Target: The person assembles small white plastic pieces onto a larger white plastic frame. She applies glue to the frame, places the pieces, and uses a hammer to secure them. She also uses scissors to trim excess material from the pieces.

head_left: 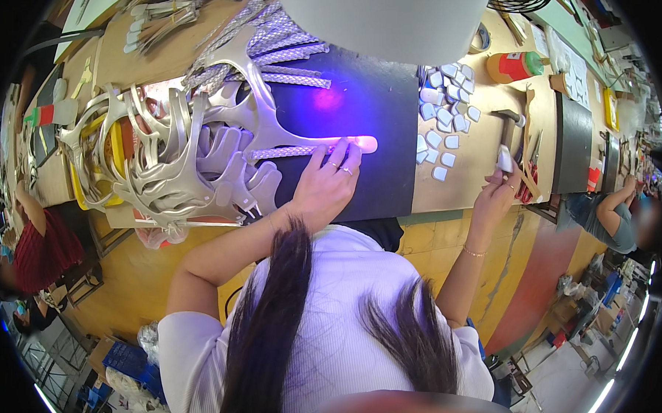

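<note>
My left hand [330, 183] rests with spread fingers on the tip of a long strap of a silver shoe upper [265, 115], pressing it against a dark work mat [380, 183]. A braided silver strip [281, 153] lies just below that strap and runs under my fingers. Purple-blue light falls on the strap tip. Off to the right, my right hand [496, 191] is closed at the pale lower end of a hammer [507, 129], whose dark head points away from me. Small pale tabs [446, 101] lie scattered between the mat and the hammer.
A pile of silver shoe uppers [178, 155] fills the left side. Braided strips [279, 38] lie behind it. A white lamp-like housing [383, 20] overhangs the mat. An orange bottle with a green cap [516, 65] stands at the back right, and scissors [534, 145] lie beyond the hammer.
</note>
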### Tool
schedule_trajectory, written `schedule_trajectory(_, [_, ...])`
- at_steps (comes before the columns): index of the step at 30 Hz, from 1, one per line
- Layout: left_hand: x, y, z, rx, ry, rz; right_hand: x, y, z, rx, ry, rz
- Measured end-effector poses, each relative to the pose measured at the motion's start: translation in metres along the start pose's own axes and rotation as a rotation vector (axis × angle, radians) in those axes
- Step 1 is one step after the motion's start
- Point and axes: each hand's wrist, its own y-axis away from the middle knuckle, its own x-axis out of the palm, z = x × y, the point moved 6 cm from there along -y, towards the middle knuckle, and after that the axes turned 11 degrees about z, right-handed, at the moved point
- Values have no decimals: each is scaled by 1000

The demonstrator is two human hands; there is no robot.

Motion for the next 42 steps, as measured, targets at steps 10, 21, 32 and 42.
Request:
schedule_trajectory(10, [2,1,4,-97,67,1,65,36,164,-630,-16,410])
schedule_trajectory(21, [6,3,4,-161,90,32,64,32,175,-533,-155,363])
schedule_trajectory(32, [1,4,4,-135,49,30,97,42,163,-545,84,505])
schedule_trajectory(42, [-2,0,-2,-167,30,62,86,46,162,-548,18,422])
